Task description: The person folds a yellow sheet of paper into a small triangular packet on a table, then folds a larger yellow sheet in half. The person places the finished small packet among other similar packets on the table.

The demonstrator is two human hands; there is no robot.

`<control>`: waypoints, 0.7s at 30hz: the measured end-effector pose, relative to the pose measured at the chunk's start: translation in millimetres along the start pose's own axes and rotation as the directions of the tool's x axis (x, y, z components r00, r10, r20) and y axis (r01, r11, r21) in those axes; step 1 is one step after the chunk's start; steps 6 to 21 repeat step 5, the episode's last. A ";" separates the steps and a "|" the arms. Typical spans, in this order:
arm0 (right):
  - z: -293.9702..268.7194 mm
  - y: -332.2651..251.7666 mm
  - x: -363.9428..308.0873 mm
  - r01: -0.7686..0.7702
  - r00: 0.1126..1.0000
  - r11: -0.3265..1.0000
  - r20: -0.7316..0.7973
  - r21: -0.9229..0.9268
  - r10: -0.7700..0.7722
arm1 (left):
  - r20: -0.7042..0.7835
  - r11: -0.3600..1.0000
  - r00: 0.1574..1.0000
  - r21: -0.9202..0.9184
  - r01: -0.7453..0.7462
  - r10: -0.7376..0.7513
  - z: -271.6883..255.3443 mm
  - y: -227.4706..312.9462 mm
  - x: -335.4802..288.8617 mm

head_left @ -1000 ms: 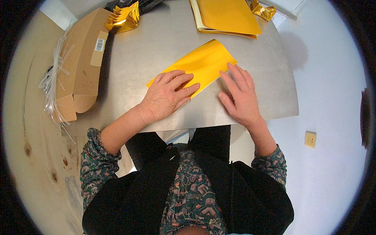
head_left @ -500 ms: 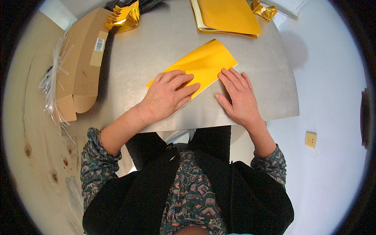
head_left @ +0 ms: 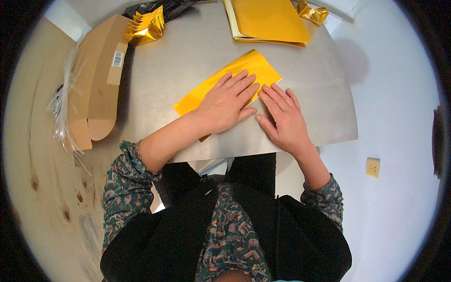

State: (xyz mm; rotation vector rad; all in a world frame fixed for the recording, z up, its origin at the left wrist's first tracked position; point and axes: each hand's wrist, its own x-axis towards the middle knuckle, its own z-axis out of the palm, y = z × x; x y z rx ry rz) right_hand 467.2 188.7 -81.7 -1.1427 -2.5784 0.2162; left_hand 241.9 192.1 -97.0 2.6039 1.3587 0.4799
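Note:
A folded sheet of shiny gold paper (head_left: pixel 206 90) lies slantwise on the metal table (head_left: pixel 155 84) in front of me. My left hand (head_left: pixel 229 101) rests flat on it, fingers stretched out toward the far right, covering part of the paper's near edge. Under my left wrist a small brownish corner pokes out. My right hand (head_left: pixel 283 113) lies palm down at the paper's right edge; its fingers are extended, with their tips touching or just beside that edge.
A stack of gold paper sheets (head_left: pixel 272 21) lies at the far side. Folded gold pieces stand at the far left (head_left: pixel 146 27) and far right (head_left: pixel 313 13). An open cardboard box (head_left: pixel 96 89) with clear plastic strips (head_left: pixel 61 110) flanks the table's left side.
My left hand has slid up and to the right along the gold paper, its fingers straightening. A brownish corner now shows below the wrist. My right hand has barely moved.

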 end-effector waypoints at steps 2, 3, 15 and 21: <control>-0.3 1.9 -1.6 -0.052 0.998 0.996 -0.016 0.077 0.053 | -0.013 1.000 1.000 0.018 -0.010 0.010 0.8 -0.7 0.4; -0.4 2.7 -2.7 -0.074 0.997 0.990 -0.026 0.117 0.077 | -0.016 0.999 1.000 0.031 -0.012 0.012 0.4 -0.7 0.8; -0.2 4.1 -5.6 -0.098 0.993 0.994 -0.054 0.037 0.100 | 0.017 0.999 1.000 0.041 0.001 -0.002 -0.1 -0.6 1.7; -0.2 4.1 -5.6 -0.098 0.993 0.994 -0.054 0.037 0.100 | 0.017 0.999 1.000 0.041 0.001 -0.002 -0.1 -0.6 1.7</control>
